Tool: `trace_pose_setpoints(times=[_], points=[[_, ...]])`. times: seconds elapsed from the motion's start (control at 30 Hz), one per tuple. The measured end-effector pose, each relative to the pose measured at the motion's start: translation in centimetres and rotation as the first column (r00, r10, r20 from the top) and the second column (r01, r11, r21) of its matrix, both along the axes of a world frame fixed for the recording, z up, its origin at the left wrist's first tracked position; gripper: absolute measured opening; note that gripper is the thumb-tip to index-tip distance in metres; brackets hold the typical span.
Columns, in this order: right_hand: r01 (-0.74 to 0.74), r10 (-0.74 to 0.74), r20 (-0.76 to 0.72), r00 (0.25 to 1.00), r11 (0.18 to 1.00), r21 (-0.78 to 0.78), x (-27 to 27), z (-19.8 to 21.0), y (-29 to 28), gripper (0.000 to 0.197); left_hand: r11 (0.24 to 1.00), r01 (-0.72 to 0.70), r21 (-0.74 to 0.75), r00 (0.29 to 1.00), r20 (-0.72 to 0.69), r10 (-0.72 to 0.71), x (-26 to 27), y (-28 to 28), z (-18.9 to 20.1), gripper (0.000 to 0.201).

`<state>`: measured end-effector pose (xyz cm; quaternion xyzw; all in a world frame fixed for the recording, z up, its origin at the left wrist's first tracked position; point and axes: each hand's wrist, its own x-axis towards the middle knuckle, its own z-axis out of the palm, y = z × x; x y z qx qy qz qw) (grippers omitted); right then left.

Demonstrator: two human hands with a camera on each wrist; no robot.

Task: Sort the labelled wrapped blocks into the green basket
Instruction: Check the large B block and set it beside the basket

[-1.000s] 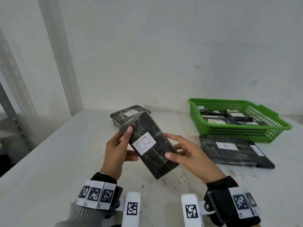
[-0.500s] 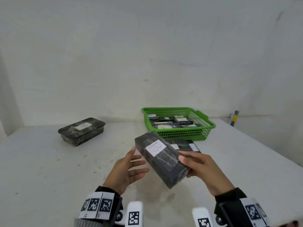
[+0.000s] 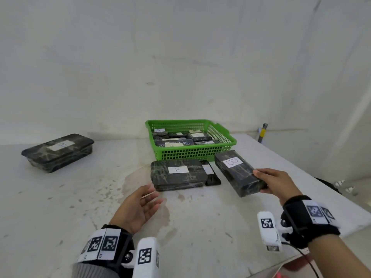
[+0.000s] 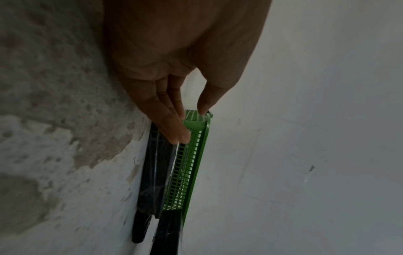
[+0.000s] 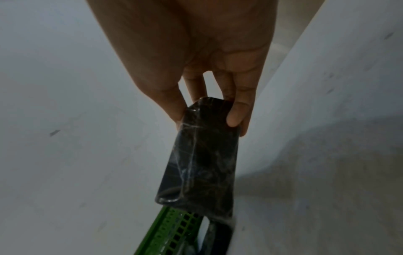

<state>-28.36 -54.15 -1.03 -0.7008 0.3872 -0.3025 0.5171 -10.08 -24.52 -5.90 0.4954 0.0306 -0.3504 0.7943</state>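
Observation:
My right hand (image 3: 270,180) grips the near end of a dark wrapped block (image 3: 236,171) labelled B, held above the table just right of the green basket (image 3: 220,146). In the right wrist view the thumb and fingers (image 5: 236,115) pinch that block (image 5: 200,163). Several labelled blocks lie inside the basket. Another block labelled B (image 3: 177,174) lies flat in front of the basket. My left hand (image 3: 144,203) hovers open, palm turned right, near that block's front left corner. In the left wrist view its straight fingers (image 4: 172,124) point toward the basket (image 4: 189,163).
A larger wrapped block (image 3: 58,152) with a white label sits at the far left of the white table (image 3: 70,207). A thin dark piece (image 3: 211,175) lies beside the flat B block. The table's right edge runs close to my right arm. A wall stands behind.
My left hand let go of the block and drew back open. My right hand alone carried the block to the right, beside the basket. The view turned right.

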Motion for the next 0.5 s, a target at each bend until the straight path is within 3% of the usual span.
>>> trace_pose_setpoints(times=[0.23,0.37,0.5], points=[[-0.036,0.045,-0.149,0.988,0.997,0.065,2.6,-1.8,-2.6,0.024,0.999,-0.020,0.025,1.000,0.013,0.020,-0.1,0.0,0.0,0.020],[-0.062,0.055,-0.256,0.965,0.998,-0.020,3.5,-2.4,-3.1,0.025,1.000,-0.014,0.022,1.000,0.012,0.013,0.1,0.0,-0.1,0.019],[-0.082,0.081,-0.303,0.949,0.997,0.012,4.1,-2.7,-3.5,0.029,1.000,-0.007,0.029,1.000,0.021,0.006,0.2,-0.2,-0.3,0.018]])
